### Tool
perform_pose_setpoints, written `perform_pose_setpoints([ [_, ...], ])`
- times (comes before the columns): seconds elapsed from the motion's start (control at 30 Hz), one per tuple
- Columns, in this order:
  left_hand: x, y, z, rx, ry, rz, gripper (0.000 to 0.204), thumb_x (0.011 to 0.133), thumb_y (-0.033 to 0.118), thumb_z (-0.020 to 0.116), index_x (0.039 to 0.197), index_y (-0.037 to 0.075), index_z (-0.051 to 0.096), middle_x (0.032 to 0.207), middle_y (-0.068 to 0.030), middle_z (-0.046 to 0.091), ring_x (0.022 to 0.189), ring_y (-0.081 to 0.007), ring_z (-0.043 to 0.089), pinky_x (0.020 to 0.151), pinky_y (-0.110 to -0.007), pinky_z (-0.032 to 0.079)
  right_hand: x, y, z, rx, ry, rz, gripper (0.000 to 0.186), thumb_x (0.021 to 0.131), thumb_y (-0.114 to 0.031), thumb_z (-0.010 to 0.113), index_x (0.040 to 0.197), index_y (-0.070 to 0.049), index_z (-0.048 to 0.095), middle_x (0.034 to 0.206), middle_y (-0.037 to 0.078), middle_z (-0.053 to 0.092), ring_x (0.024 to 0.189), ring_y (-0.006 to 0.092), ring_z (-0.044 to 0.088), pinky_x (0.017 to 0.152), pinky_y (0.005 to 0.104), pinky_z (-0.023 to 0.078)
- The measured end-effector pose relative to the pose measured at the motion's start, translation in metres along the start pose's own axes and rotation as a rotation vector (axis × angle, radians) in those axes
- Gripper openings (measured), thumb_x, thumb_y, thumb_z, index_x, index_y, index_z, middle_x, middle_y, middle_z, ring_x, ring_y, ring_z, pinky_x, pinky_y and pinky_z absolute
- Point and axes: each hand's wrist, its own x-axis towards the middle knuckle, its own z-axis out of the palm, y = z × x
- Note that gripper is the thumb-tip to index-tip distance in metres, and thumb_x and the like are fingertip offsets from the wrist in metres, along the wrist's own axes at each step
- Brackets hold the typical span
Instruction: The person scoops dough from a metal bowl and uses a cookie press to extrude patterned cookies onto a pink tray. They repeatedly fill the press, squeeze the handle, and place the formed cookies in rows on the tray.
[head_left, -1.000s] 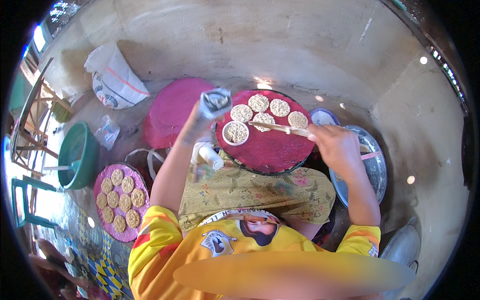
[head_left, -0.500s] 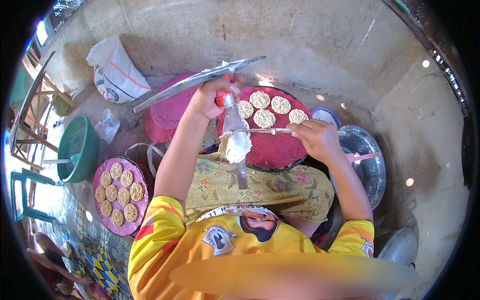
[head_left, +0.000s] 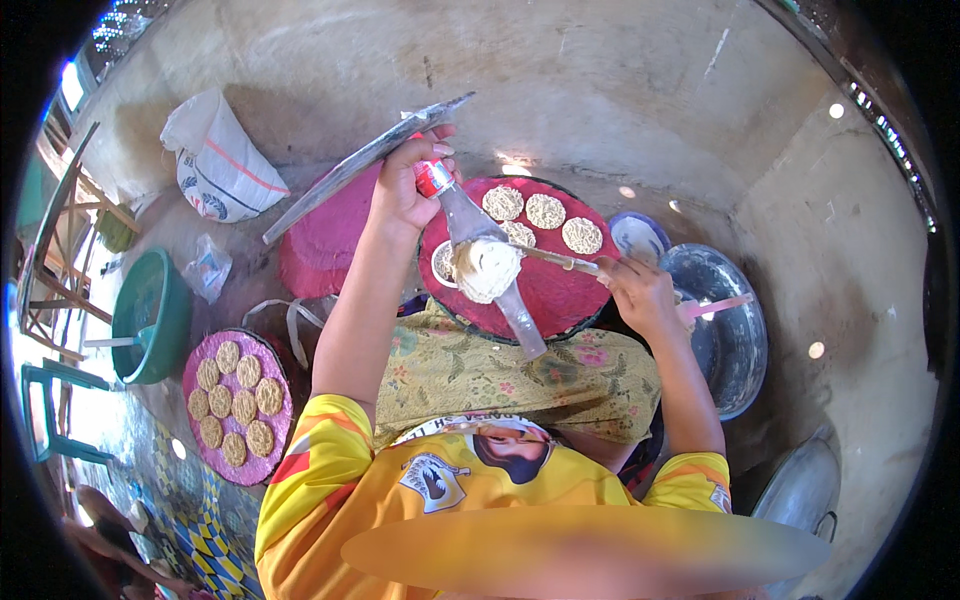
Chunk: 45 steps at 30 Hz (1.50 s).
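Note:
My left hand (head_left: 408, 190) is wrapped round a press-like wooden tool, at the red-taped part (head_left: 433, 178). A long flat board (head_left: 370, 165) crosses its top, and a grey slat (head_left: 522, 325) sticks out below. Pale dough (head_left: 488, 270) is heaped at the tool's middle. Closed fingers of my right hand (head_left: 640, 290) grip a thin stick (head_left: 560, 258) whose far end touches the dough. Beneath lies a round magenta tray (head_left: 555, 295) bearing several pale discs of noodle-like strands (head_left: 545, 211); the tool partly covers some.
Left stands a round pink tray (head_left: 205, 450) of browner discs, with a green basin (head_left: 180, 350) beyond. A white sack (head_left: 225, 165) leans on the wall. At right are a grey basin (head_left: 755, 370) with a pink-handled utensil (head_left: 725, 305), and a metal pan (head_left: 800, 490).
The tool has tilted: its board end shifted left, and its lower slat swung right over the tray. The dough now faces up more. My right hand's stick has angled down toward the right.

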Motion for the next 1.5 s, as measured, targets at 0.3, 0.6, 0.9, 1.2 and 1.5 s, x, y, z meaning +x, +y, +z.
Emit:
perform_pose_setpoints([
  [0.3, 0.019, -0.028, 0.033, -0.068, 0.186, 0.257, 0.030, 0.065, 0.002, 0.055, 0.096, 0.001, 0.055, 0.080, -0.0076, 0.057, 0.057, -0.0165, 0.052, 0.052, -0.032, 0.044, -0.030, 0.021, 0.001, 0.053, 0.096, 0.183, 0.028, 0.071, -0.001, 0.058, 0.098, -0.006, 0.063, 0.084, 0.014, 0.064, 0.069, 0.0297, 0.062, 0.061, 0.0355, 0.050],
  [0.6, 0.002, -0.061, 0.076, 0.032, 0.288, 0.601, 0.046, 0.074, 0.002, 0.053, 0.119, 0.000, 0.044, 0.085, -0.0047, 0.051, 0.073, -0.0136, 0.050, 0.064, -0.028, 0.043, -0.049, 0.022, 0.046, 0.298, 0.342, 0.440, 0.023, 0.076, -0.004, 0.060, 0.099, -0.006, 0.063, 0.072, 0.011, 0.062, 0.062, 0.0248, 0.062, 0.057, 0.0331, 0.048],
  [0.9, -0.012, -0.100, 0.092, 0.090, 0.314, 0.736, 0.057, 0.077, 0.000, 0.055, 0.130, 0.003, 0.035, 0.093, -0.0011, 0.044, 0.081, -0.0094, 0.044, 0.078, -0.026, 0.038, -0.059, 0.002, 0.075, 0.344, 0.371, 0.628, 0.020, 0.079, -0.005, 0.062, 0.098, -0.003, 0.063, 0.071, 0.013, 0.063, 0.059, 0.0193, 0.063, 0.055, 0.0288, 0.047],
  [1.2, -0.023, -0.124, 0.099, 0.103, 0.306, 0.678, 0.057, 0.078, -0.001, 0.055, 0.131, 0.003, 0.035, 0.095, -0.0010, 0.043, 0.085, -0.0086, 0.043, 0.080, -0.026, 0.038, -0.058, -0.019, 0.080, 0.484, 0.338, 0.757, 0.022, 0.082, -0.005, 0.059, 0.103, 0.001, 0.061, 0.064, 0.007, 0.059, 0.057, 0.0105, 0.055, 0.054, 0.0241, 0.043],
  [1.5, 0.004, -0.096, 0.070, 0.293, 0.213, 0.671, 0.051, 0.076, -0.002, 0.057, 0.125, 0.002, 0.042, 0.089, 0.0000, 0.044, 0.082, -0.0086, 0.046, 0.076, -0.024, 0.041, -0.060, -0.014, 0.045, 0.967, 0.071, 0.899, 0.020, 0.087, -0.011, 0.053, 0.103, -0.002, 0.062, 0.060, 0.000, 0.055, 0.050, 0.0062, 0.047, 0.048, 0.0221, 0.039],
])
